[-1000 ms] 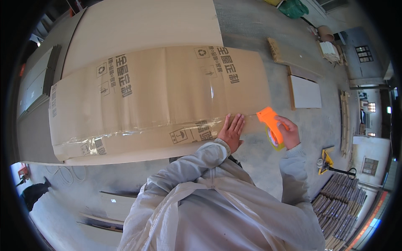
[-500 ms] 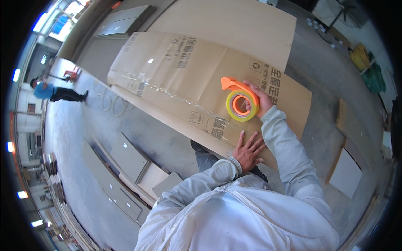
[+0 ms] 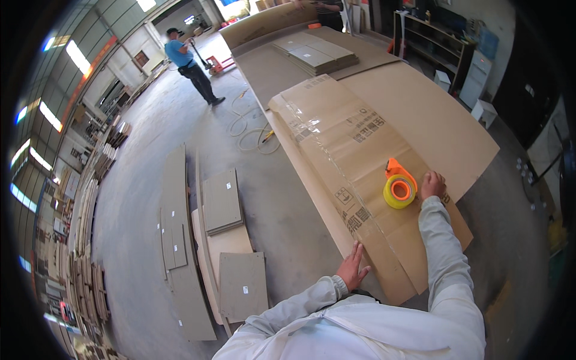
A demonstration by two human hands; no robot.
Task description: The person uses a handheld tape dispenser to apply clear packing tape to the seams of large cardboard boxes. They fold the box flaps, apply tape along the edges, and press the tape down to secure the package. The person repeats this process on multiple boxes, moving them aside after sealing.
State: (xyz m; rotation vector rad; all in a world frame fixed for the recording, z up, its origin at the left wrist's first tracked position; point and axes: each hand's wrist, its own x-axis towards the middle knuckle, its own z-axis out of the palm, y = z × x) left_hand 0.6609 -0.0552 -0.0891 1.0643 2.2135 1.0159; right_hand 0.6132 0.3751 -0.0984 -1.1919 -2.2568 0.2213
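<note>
A long folded sheet of brown cardboard with dark print lies in front of me, a strip of clear shiny tape along its seam. On it rests an orange hand-held tape dispenser carrying a yellowish tape roll. Just right of the dispenser, my right hand is closed at the cardboard's right edge, its fingers curled over and partly hidden. Nearer me, my left hand touches the left edge of the cardboard, fingers stretched out and thumb apart, holding nothing.
Larger flat cardboard lies underneath, with stacked grey panels farther along. More grey panels lie on the floor at left, near a coiled hose. A person in blue stands by a red pallet jack; another person is at the table's far end.
The view has tilted up toward the far end. My right hand has let go of the tape dispenser and moved to the cardboard's right edge. My left hand has shifted to the left edge.
</note>
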